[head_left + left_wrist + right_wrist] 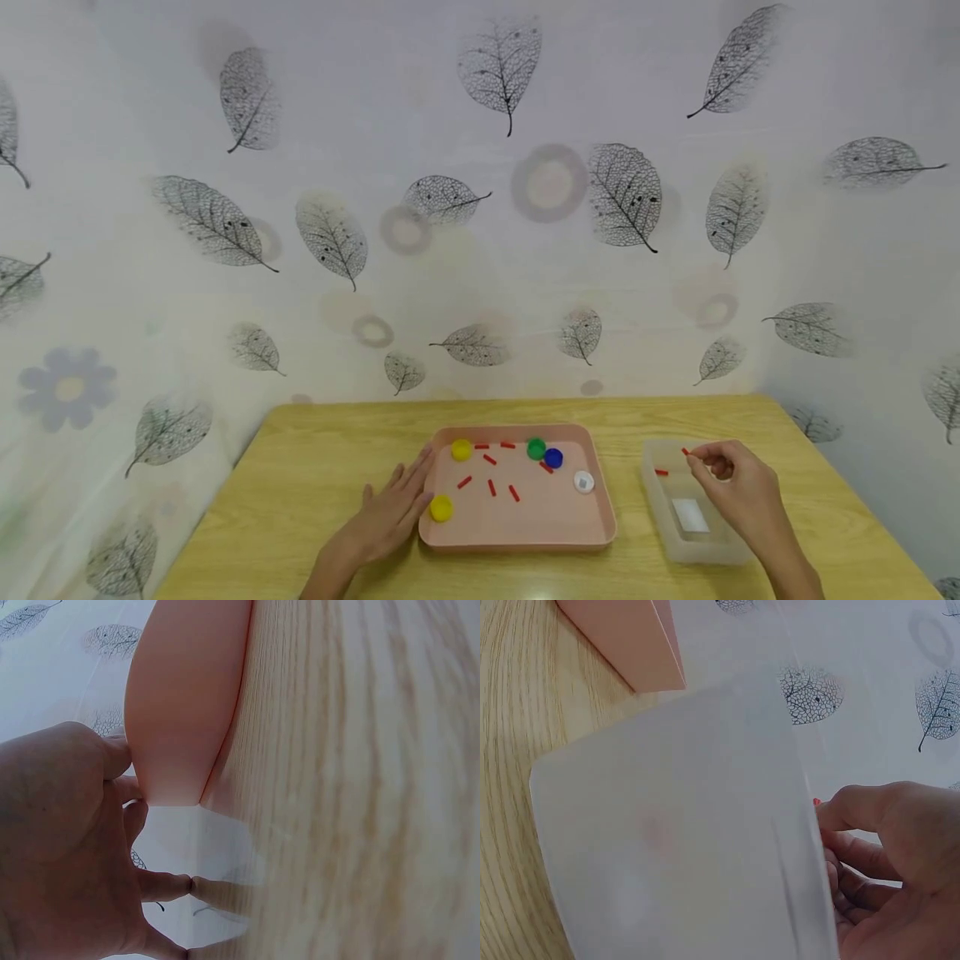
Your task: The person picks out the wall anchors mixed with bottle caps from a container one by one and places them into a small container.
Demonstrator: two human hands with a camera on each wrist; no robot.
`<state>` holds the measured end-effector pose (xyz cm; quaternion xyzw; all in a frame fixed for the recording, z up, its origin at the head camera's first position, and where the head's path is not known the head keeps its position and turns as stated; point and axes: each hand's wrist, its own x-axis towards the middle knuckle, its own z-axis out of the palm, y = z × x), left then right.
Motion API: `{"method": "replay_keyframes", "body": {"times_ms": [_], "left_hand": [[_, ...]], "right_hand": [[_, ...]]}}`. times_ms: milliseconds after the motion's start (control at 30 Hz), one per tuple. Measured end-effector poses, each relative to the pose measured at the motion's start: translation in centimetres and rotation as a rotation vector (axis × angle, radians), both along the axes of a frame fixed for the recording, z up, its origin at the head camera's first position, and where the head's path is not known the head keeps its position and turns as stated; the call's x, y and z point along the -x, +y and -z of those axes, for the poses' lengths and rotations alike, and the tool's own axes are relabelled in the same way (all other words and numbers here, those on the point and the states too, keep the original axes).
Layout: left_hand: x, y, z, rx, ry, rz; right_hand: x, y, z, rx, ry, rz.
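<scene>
1. Our right hand [738, 492] has a narrow grip: thumb and fingertips pinch one red stick [686, 452] above the translucent box [657, 523]. Only a short end shows, so we judge the hold slight; eased pressure, or a roll between the fingertips, could drop it.

2. In the right wrist view, the fingers are close behind the box's wall, with the red tip just beside the rim. If we moved sideways while this low, the knuckles or the stick could catch that rim, jarring the stick loose or dragging the box along the worktop [330, 467].

3. A second red stick [661, 472] appears to lie in the box, near its left wall. So close to the wall, our fingertips would have little room and might push it along rather than lift it.

4. Our left hand [378, 517] has a wide grip, fingers spread and holding nothing, touching the left side of the pink tray [536, 521]. Too hard a sideways push there could slide the tray towards the box and jolt its contents.

5. In the tray, seven scattered red sticks [492, 487] lie among two yellow caps [441, 508], a green cap [536, 449], a blue cap [553, 458] and a white cap [583, 482]. A tilt could roll the sticks against the caps.

6. Tray and box stand apart, so a stick slipping between them would land on the worktop and might roll away.
</scene>
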<state>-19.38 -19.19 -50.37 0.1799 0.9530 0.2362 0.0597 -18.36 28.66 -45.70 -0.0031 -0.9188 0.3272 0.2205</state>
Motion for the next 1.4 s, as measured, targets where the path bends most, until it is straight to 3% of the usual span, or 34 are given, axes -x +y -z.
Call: {"method": "replay_keyframes", "body": {"times_ms": [433, 1400], "left_hand": [[-0.18, -0.13, 0.02, -0.007, 0.002, -0.004], [0.12, -0.06, 0.04, -0.015, -0.007, 0.008]], "right_hand": [[0.34, 0.63, 0.57, 0.042, -0.064, -0.003], [0.17, 0.7, 0.54, 0.051, -0.082, 0.003]]}}
